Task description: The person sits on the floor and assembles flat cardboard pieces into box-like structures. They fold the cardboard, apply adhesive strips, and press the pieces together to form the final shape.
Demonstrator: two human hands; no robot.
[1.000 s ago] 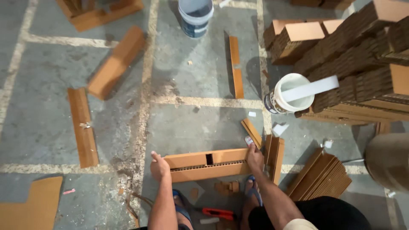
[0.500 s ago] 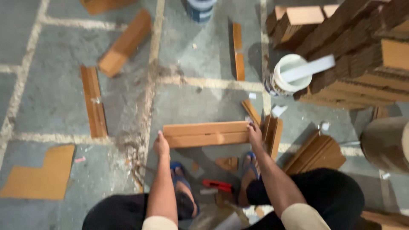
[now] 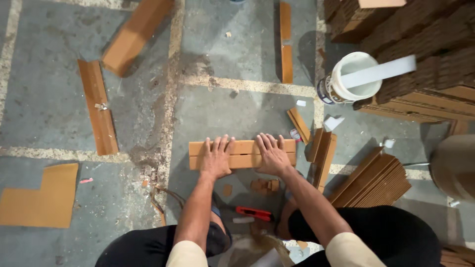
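Both palms flat, fingers spread, on the folded cardboard strip (image 3: 242,154) lying on the concrete floor (image 3: 232,106) betw. the knees: left hand (image 3: 216,159) and right hand (image 3: 271,155) side by side, prob. pressing it flat. Red utility knife (image 3: 253,213) lies near, white bucket (image 3: 349,77) further off.

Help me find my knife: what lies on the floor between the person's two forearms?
In the head view, a red utility knife and small cardboard scraps lie there, below the folded cardboard piece.
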